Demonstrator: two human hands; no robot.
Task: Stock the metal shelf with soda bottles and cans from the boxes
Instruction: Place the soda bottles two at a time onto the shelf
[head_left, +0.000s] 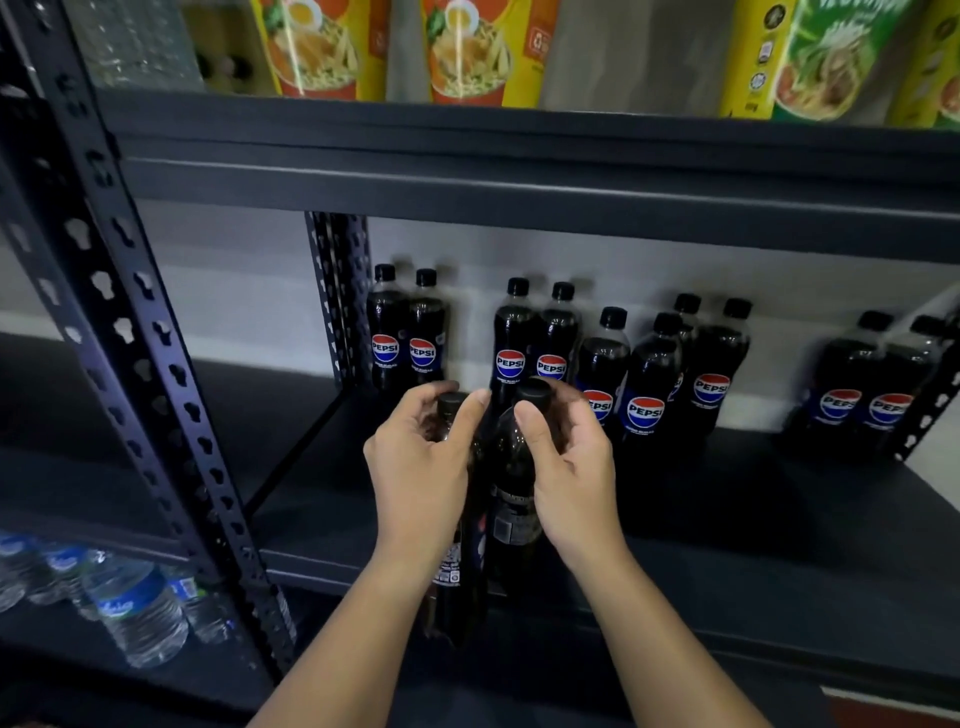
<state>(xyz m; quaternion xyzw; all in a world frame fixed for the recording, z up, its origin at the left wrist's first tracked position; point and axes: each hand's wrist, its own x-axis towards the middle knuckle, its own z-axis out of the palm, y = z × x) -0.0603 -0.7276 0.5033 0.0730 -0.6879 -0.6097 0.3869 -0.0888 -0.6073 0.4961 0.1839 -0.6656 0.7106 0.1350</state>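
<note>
We see our left hand (421, 467) gripping one dark soda bottle (457, 525), right hand (569, 467) gripping a second bottle (511, 499), both at the shelf (727, 519) front edge, perhaps not touching it, Pepsi bottles (644, 389) standing behind.

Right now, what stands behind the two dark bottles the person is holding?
Behind the two dark held bottles, gripped by the left hand and right hand, black-capped Pepsi bottles stand along the pale back wall. The hands hide the lower parts of the middle ones.
</note>
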